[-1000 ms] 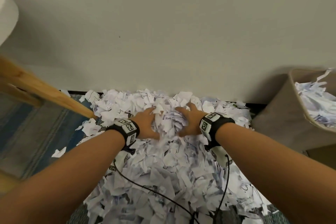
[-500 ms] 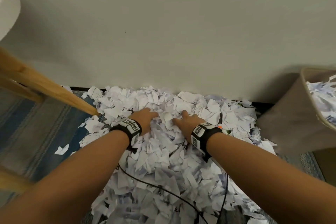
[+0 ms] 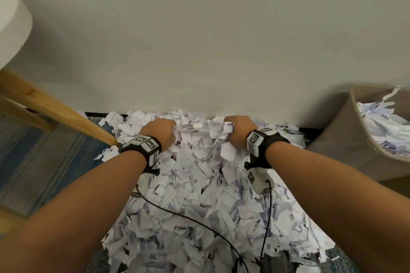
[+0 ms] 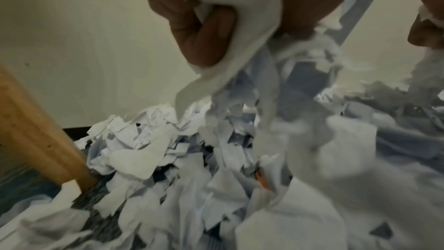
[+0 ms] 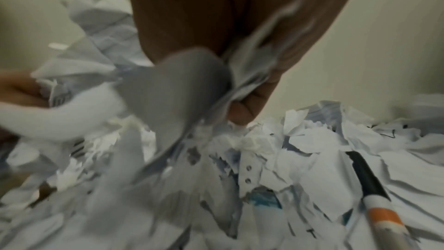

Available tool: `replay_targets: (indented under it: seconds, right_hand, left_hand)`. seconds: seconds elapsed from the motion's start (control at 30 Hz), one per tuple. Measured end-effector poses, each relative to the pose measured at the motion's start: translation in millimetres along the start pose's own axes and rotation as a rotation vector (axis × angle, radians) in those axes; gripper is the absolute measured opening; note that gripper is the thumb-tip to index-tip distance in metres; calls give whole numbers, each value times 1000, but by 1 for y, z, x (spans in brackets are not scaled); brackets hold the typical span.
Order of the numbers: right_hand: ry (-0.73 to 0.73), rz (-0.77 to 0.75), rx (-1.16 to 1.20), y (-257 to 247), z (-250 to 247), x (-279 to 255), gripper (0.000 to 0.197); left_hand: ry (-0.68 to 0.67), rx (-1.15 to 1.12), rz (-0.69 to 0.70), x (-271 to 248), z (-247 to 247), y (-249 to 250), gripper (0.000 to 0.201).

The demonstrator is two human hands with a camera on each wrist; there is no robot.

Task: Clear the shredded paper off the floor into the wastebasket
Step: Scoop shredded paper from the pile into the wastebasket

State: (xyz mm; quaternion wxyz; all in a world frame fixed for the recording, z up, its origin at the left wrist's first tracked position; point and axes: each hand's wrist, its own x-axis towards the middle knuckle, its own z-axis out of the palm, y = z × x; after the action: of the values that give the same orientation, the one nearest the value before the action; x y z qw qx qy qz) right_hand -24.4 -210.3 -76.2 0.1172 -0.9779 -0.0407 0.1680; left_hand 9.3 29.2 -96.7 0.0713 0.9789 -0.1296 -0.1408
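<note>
Both hands are fisted around clumps of paper [image 3: 199, 184] at the far side of the heap, close to the wall [image 3: 199, 40]. The left hand [image 3: 160, 133] has its fingers curled tight on a wad, and the left wrist view shows a white strip pinched under the fingers [image 4: 206, 31] and trailing down toward the pile. The right hand [image 3: 238, 133] likewise clutches a bunch, with torn pieces spilling out below its knuckles; the right wrist view is blurred, but scraps plainly stick out between the curled fingers [image 5: 242, 109]. The two fists are apart, with a ridge of scraps between them. The paper covers the floor from the wall back toward the person, lying over a blue rug [image 3: 44, 157] and against a wooden leg [image 3: 55, 113] on the left. The wastebasket [image 3: 346, 139] stands to the right by the wall, near the heap's edge, with shreds already inside. A marker [image 5: 374, 197] with an orange band lies among the scraps near the right hand. Black cables [image 3: 188, 217] from the wristbands run across the pile
</note>
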Motion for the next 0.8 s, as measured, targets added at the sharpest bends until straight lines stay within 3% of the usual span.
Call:
replay_targets:
  seconds: [0.07, 0.27, 0.4, 0.57, 0.8]
  right_hand:
    - [45, 10, 74, 2, -10, -7, 6]
    - [176, 67, 203, 15, -39, -19, 29]
    - [324, 122, 280, 36, -71, -25, 10]
    - [566, 281, 455, 86, -107, -50, 9]
    - [874, 490, 640, 165, -153, -110, 15]
  left_hand:
    - [25, -34, -5, 0, -8, 7, 12]
    - [139, -106, 27, 2, -28, 36, 20]
    - [268, -242, 32, 10, -44, 66, 20]
    - [341, -397, 124, 16, -57, 130, 31]
    - [387, -735, 239, 17, -70, 244, 24]
